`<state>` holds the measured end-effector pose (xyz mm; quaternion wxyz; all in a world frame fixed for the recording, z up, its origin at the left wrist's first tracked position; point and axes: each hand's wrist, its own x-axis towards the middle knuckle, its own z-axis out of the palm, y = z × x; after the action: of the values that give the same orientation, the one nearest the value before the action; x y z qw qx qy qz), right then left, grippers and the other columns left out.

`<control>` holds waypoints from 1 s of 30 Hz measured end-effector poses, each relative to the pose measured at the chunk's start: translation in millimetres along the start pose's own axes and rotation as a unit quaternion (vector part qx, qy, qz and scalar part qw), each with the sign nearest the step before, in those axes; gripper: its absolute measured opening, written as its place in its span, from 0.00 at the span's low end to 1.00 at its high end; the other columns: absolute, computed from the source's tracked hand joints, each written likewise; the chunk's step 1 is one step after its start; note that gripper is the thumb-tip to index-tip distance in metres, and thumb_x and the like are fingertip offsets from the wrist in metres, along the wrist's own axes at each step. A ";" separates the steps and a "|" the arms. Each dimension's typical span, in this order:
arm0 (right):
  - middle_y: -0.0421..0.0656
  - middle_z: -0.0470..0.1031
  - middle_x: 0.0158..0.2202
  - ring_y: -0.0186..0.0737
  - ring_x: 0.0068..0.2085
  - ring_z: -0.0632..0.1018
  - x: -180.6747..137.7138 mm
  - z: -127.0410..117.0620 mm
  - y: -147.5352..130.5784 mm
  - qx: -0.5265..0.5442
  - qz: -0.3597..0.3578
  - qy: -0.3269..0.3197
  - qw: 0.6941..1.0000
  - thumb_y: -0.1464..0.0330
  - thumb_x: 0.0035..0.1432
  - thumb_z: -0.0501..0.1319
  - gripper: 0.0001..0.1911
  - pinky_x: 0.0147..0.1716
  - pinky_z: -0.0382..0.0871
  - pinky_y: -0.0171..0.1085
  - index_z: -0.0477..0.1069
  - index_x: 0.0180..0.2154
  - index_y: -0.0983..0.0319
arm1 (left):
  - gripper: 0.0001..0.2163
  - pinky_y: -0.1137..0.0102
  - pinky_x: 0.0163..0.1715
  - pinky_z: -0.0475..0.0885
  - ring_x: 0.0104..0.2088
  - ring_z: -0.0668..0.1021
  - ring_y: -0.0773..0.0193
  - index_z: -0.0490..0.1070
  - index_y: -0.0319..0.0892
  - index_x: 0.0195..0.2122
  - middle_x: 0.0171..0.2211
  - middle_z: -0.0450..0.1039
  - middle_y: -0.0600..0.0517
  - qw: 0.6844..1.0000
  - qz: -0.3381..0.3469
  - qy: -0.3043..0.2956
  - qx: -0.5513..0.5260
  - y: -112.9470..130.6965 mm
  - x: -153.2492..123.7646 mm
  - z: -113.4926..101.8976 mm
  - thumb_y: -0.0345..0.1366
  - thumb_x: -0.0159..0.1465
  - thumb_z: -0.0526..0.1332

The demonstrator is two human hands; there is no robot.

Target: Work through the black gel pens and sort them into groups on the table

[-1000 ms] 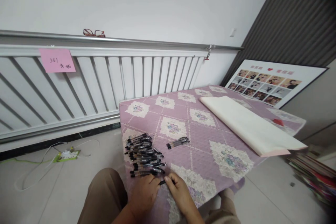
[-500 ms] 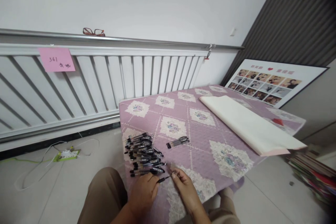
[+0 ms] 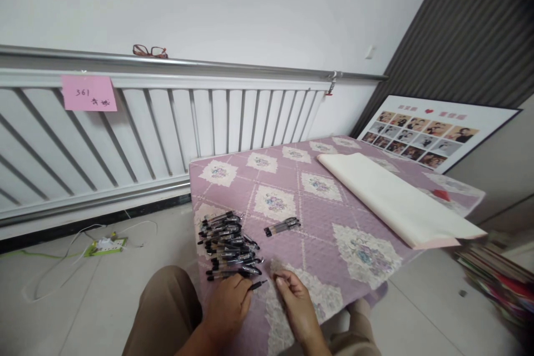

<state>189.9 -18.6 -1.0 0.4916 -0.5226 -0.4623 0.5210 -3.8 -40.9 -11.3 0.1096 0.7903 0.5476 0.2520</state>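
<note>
My left hand (image 3: 228,303) is closed around a pen (image 3: 256,285), whose dark grip and thin tip stick out to the right past the fingers. The rest of that pen is hidden in the hand. A short gap to the right, my right hand (image 3: 297,300) is pinched, thumb against forefinger. Whatever sits between those fingertips is too small and blurred to name. Just beyond my left hand lies a stacked pile of black and clear pens (image 3: 229,245). A few more pens (image 3: 282,226) lie together on the tablecloth, farther to the right.
The patterned purple tablecloth (image 3: 287,175) covers the table. A folded cream sheet (image 3: 387,194) lies at the right, with a photo board (image 3: 429,130) behind it. Along the wall runs a radiator (image 3: 250,117). On the floor at left is a power strip (image 3: 106,246) with cables.
My right hand's fingertips have drawn slightly away from the pen tip, leaving a gap. My left hand and the pens on the table have stayed in place.
</note>
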 end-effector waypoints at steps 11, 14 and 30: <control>0.46 0.79 0.35 0.46 0.39 0.77 3.5 1.1 4.1 -0.071 -0.033 0.042 0.996 0.50 0.52 0.62 0.21 0.43 0.69 0.42 0.75 0.37 0.60 | 0.12 0.66 0.39 0.71 0.37 0.75 0.61 0.72 0.46 0.44 0.37 0.74 0.50 0.998 0.021 0.056 -0.012 -2.3 -2.3 2.3 0.31 0.64 0.51; 0.46 0.79 0.36 0.47 0.40 0.77 4.9 0.7 7.1 -0.086 -0.037 0.036 0.995 0.50 0.52 0.62 0.21 0.43 0.69 0.42 0.76 0.38 0.60 | 0.13 0.64 0.41 0.71 0.39 0.74 0.59 0.71 0.45 0.45 0.38 0.73 0.49 0.997 0.007 0.081 -0.011 -6.9 -2.4 -0.8 0.30 0.64 0.51; 0.48 0.80 0.39 0.49 0.43 0.78 2.7 6.8 -3.0 -0.119 -0.049 0.043 0.991 0.53 0.52 0.62 0.20 0.46 0.70 0.44 0.77 0.38 0.61 | 0.11 0.63 0.44 0.68 0.42 0.72 0.57 0.72 0.46 0.45 0.40 0.72 0.50 0.990 -0.085 0.008 0.108 -17.6 23.5 -19.2 0.29 0.62 0.59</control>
<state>183.3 -15.4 1.9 0.4696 -0.5763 -0.5247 0.4149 -21.7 -14.6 3.6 0.0402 0.7462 0.6377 0.1868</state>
